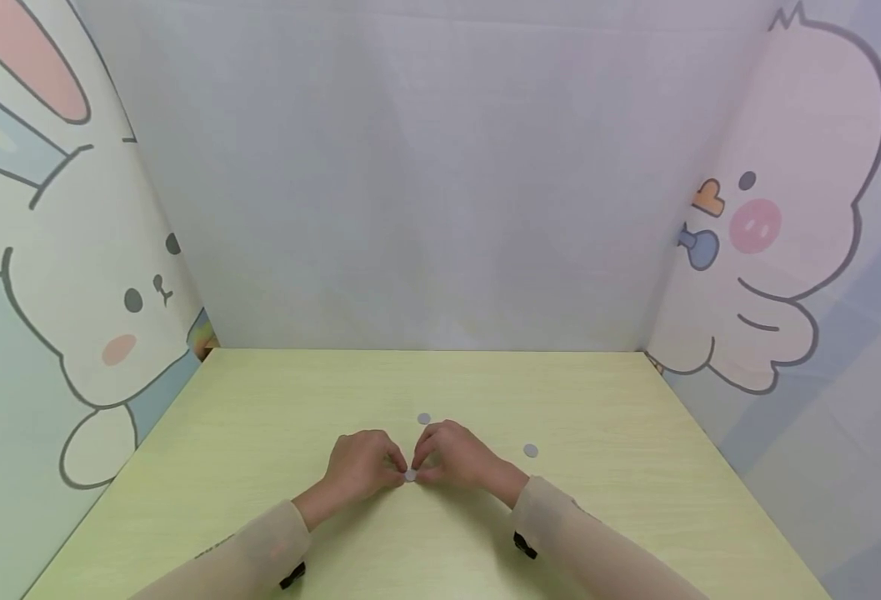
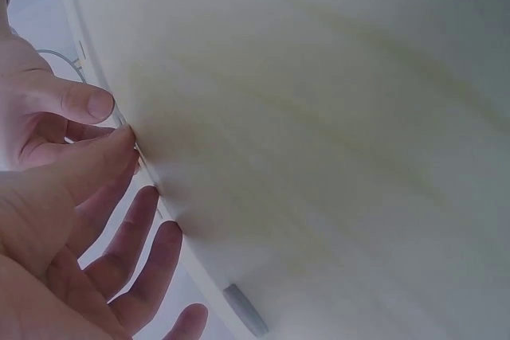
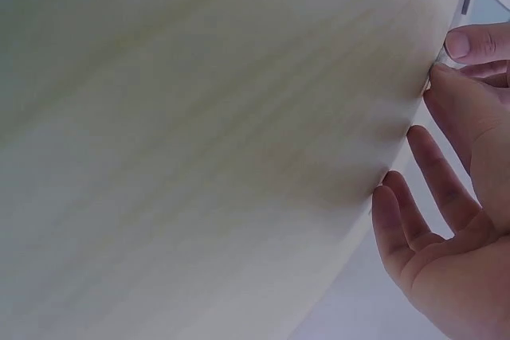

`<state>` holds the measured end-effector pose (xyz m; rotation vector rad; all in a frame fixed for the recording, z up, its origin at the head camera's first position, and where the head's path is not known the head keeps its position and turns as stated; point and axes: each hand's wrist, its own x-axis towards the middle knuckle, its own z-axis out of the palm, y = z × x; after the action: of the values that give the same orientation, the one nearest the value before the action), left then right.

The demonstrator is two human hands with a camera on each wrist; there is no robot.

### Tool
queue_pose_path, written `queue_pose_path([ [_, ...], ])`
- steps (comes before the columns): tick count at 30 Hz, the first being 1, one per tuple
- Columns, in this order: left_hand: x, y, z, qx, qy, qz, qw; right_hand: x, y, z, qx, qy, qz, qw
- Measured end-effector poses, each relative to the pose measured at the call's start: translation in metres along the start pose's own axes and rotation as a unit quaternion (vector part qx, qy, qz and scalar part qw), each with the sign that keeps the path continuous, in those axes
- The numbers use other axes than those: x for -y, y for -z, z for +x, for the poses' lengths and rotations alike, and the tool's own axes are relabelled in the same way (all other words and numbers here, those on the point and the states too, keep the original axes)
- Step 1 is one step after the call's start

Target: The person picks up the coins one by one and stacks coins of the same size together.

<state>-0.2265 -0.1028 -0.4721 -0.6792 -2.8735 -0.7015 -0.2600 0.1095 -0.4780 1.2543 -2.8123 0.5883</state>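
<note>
Small disc [image 1: 410, 475] pinched flat on table [image 1: 635, 517] between fingers of left hand [image 1: 361, 467] and right hand [image 1: 455, 457], both equally near, no long axis.

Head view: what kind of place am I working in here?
Probably a small staged tabletop booth, not a workshop. A pale wood-grain table is screened by a plain white backdrop, with a cartoon rabbit panel and cartoon chick panel at its sides.
</note>
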Motion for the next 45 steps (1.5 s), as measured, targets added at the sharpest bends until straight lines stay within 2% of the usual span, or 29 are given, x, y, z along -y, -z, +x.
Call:
queue_pose_path([
  [10, 0.0062, -0.0025, 0.0001, -0.005, -0.015, 0.006, 0.9999, -0.0012, -0.0050, 0.0021, -0.011, -0.020, 0.018, 1.000],
  [16, 0.0067, -0.0037, 0.0004, -0.006, -0.011, 0.003, 0.9999, -0.0013, -0.0072, 0.0039, -0.011, -0.034, 0.016, 0.999],
  [25, 0.0056, -0.0023, 0.0001, -0.013, -0.017, 0.001, 0.9998, -0.0005, -0.0074, 0.0042, -0.010, -0.036, 0.014, 0.999],
  [45, 0.0077, -0.0036, -0.0006, -0.006, -0.017, 0.001, 0.9998, 0.0036, -0.0067, 0.0051, -0.020, -0.044, 0.018, 0.999],
])
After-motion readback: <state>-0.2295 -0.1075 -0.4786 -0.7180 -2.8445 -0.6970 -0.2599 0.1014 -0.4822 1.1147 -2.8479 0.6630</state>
